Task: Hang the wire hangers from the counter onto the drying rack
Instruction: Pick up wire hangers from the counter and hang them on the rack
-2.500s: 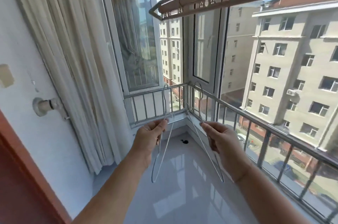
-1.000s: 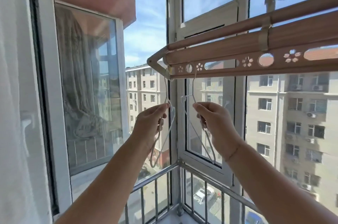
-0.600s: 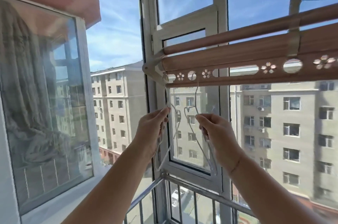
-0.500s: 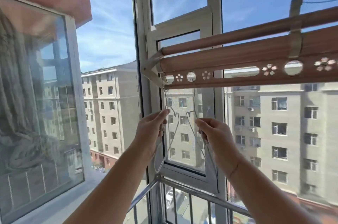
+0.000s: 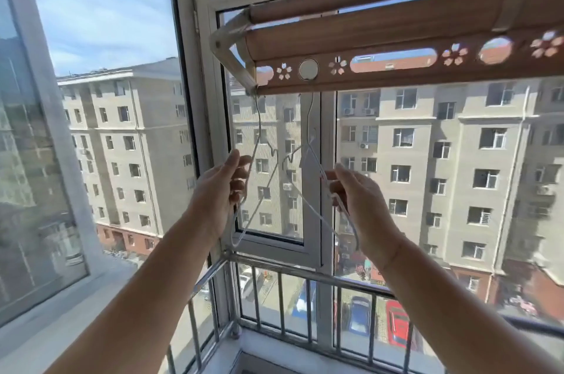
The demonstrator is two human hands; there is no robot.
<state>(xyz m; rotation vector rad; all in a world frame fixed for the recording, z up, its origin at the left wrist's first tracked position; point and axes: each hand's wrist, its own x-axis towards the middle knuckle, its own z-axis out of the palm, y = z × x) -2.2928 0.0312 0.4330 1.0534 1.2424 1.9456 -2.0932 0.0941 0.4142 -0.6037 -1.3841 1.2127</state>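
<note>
Two thin white wire hangers hang side by side under the brown drying rack (image 5: 396, 38). The left hanger (image 5: 258, 141) has its hook at the rack's left end. The right hanger (image 5: 311, 141) has its hook in a round hole of the rack's perforated lower strip. My left hand (image 5: 219, 193) pinches the left hanger's lower wire. My right hand (image 5: 357, 199) grips the right hanger's sloping arm. Both hands are raised at chest height, just below the rack.
White window frames (image 5: 195, 99) stand directly behind the rack. A metal safety railing (image 5: 305, 282) runs below along the window. A glass pane (image 5: 30, 160) closes the left side. Apartment blocks and parked cars lie outside.
My hands lifted the two hangers from low over the floor up to the rack. Their hooks now sit on the rack's lower strip. The view has drifted left of the rack end.
</note>
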